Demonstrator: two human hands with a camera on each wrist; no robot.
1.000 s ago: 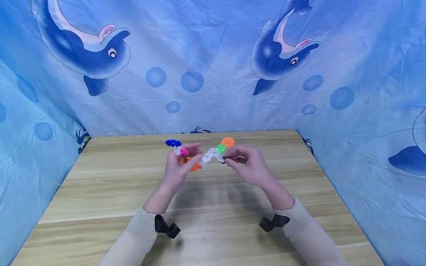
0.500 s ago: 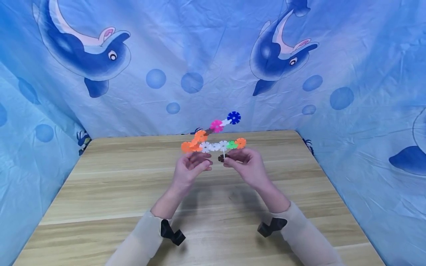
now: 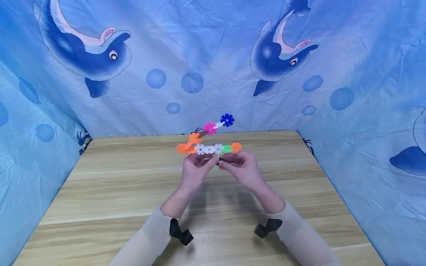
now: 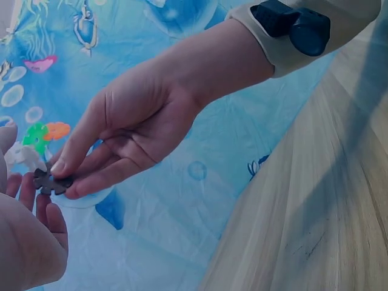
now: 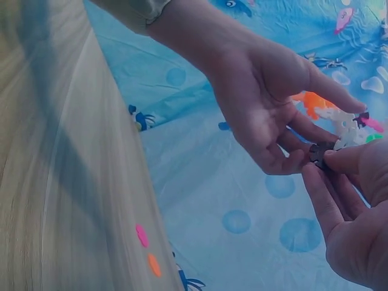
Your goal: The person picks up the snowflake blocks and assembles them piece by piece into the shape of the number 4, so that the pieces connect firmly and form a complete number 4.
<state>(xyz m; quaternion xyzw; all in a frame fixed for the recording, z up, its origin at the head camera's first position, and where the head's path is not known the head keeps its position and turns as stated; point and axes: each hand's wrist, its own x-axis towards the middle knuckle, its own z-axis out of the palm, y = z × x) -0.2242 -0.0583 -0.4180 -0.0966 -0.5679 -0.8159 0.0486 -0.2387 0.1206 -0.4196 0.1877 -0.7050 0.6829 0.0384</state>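
Observation:
A zigzag chain of plastic snowflake discs [image 3: 209,149] rises above the hands in the head view. Its pieces are orange, white and green along the bottom, with pink and dark blue ones up top. From a white disc hangs a dark brown snowflake disc [image 4: 53,183], pinched between thumb and fingers of my right hand [image 3: 245,171]. My left hand [image 3: 194,173] meets it from the other side. In the right wrist view its fingers [image 5: 298,159] touch the dark disc's edge, while the thumb stretches out apart, near the white pieces.
Under the hands lies a wood-grain table [image 3: 116,192], with a blue dolphin-print cloth [image 3: 213,107] behind and beside it. Along the table's edge, the right wrist view shows a pink piece [image 5: 142,235] and an orange piece [image 5: 154,265].
The chain has left my left hand's grasp and swung upright, its blue end moving up and right. My left hand has moved right to the dark disc. My right hand keeps its pinch.

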